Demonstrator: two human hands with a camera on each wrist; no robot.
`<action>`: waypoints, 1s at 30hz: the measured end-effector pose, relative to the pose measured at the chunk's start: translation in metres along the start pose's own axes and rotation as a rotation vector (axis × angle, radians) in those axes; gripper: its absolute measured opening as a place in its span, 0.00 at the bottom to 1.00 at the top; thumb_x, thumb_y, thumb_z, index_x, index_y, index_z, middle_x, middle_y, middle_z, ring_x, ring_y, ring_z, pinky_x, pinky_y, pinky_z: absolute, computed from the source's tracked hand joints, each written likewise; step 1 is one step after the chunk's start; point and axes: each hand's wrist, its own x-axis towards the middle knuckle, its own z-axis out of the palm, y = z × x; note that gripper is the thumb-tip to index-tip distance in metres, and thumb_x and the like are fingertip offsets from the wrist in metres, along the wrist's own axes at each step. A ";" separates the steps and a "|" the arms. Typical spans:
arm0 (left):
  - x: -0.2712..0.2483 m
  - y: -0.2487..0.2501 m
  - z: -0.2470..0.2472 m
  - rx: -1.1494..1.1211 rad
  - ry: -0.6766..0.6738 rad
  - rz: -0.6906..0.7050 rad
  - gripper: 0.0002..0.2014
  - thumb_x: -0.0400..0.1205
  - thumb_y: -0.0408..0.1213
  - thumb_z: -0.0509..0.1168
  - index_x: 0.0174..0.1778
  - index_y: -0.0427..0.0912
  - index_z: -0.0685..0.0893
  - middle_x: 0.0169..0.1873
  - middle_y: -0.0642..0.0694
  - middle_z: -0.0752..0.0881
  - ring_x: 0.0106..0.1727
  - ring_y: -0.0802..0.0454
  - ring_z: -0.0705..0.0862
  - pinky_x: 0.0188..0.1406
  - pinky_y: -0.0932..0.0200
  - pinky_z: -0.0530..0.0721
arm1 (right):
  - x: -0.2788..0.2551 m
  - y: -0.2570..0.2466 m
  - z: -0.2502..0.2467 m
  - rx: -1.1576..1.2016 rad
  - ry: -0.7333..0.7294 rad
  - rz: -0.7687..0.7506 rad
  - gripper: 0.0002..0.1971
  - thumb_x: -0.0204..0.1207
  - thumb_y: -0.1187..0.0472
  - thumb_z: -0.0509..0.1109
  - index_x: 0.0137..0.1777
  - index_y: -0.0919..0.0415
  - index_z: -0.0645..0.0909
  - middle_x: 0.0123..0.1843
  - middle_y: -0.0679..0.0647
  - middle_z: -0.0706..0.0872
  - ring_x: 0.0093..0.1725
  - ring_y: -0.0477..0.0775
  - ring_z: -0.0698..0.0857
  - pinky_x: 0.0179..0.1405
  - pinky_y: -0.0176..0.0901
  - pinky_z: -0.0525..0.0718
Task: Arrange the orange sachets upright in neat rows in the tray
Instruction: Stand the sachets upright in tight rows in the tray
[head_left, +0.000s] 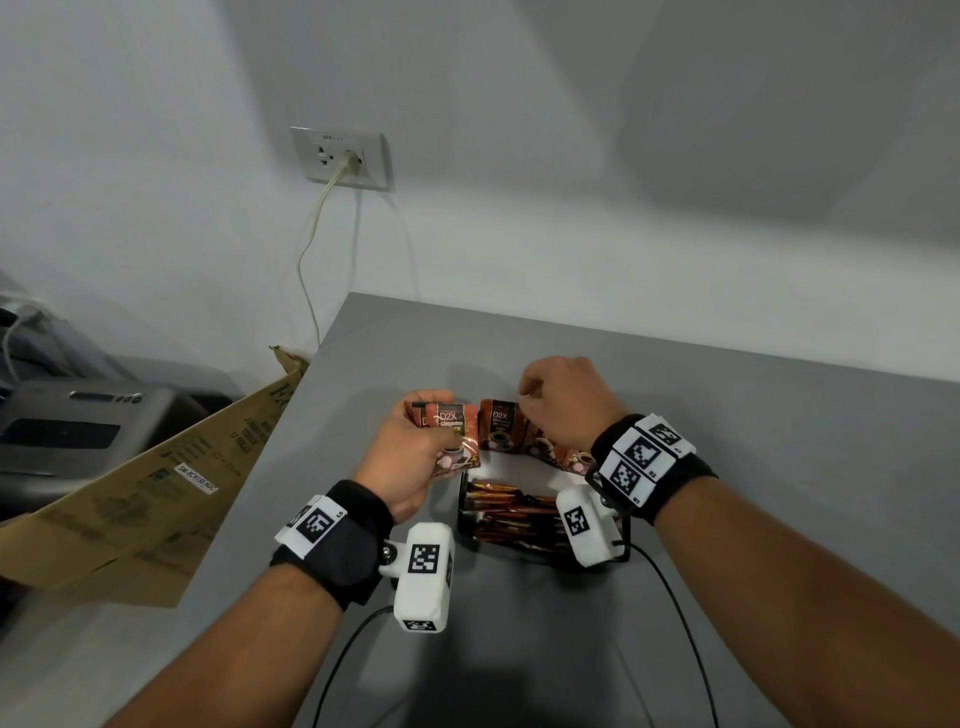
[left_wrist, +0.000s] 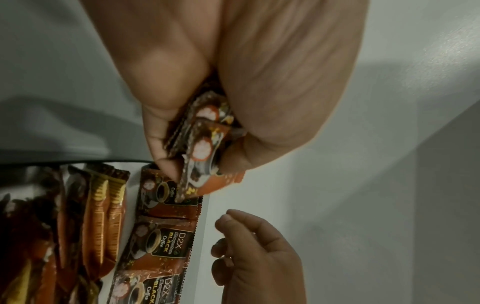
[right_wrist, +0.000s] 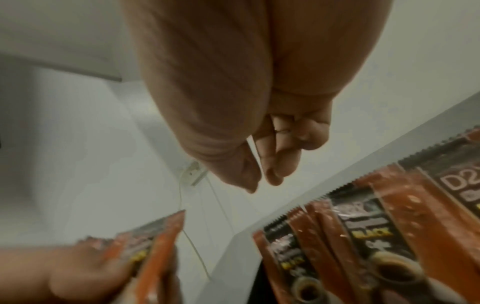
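the grey table (head_left: 727, 467) carries everything, and i stand over its near edge so both wrists can work above the tray (head_left: 626, 540). the tray is a black frame with a pale floor, sitting just in front of me; i keep it close so each sachet drops straight down rather than being tossed. its near part is packed with thin stick packs (head_left: 498, 512) on edge, so only the far strip is free, and that is where the row (head_left: 524, 434) of orange sachets stands, faces toward me, leaning a little on one another. i judge the row is only part built, since i have more in hand.

my left hand (head_left: 415, 457) grips a small stack (head_left: 447, 431) of sachets, thumb on the front and fingers curled behind, held upright just left of the row so the next one comes off already facing the right way. in the left wrist view the stack's lower corner hangs over the row's end sachet; i cannot tell if they touch.

my right hand (head_left: 563, 400) hovers above the row's top edges, thumb and forefinger nearly meeting with nothing between them, the other fingers loosely curled. it sits there, i think, to steady the tops or to take the next sachet across.
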 end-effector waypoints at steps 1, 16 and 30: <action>0.000 0.001 0.001 0.008 -0.019 0.012 0.27 0.75 0.10 0.63 0.66 0.39 0.78 0.57 0.30 0.87 0.49 0.36 0.89 0.43 0.44 0.90 | -0.003 -0.004 -0.005 0.074 0.007 -0.008 0.07 0.78 0.60 0.70 0.52 0.54 0.89 0.49 0.49 0.89 0.47 0.48 0.87 0.49 0.39 0.86; 0.001 0.008 0.005 -0.051 0.094 0.020 0.19 0.80 0.19 0.58 0.58 0.46 0.80 0.46 0.43 0.80 0.47 0.48 0.80 0.49 0.47 0.86 | -0.013 -0.005 -0.013 0.102 -0.053 -0.002 0.09 0.78 0.67 0.69 0.49 0.57 0.90 0.46 0.47 0.88 0.46 0.47 0.86 0.43 0.34 0.81; 0.002 0.005 0.002 -0.029 0.116 -0.011 0.24 0.77 0.15 0.56 0.65 0.41 0.80 0.51 0.41 0.81 0.54 0.42 0.83 0.51 0.50 0.86 | -0.001 -0.007 0.018 -0.045 -0.153 0.013 0.11 0.80 0.70 0.66 0.54 0.59 0.89 0.58 0.55 0.88 0.53 0.55 0.87 0.52 0.45 0.85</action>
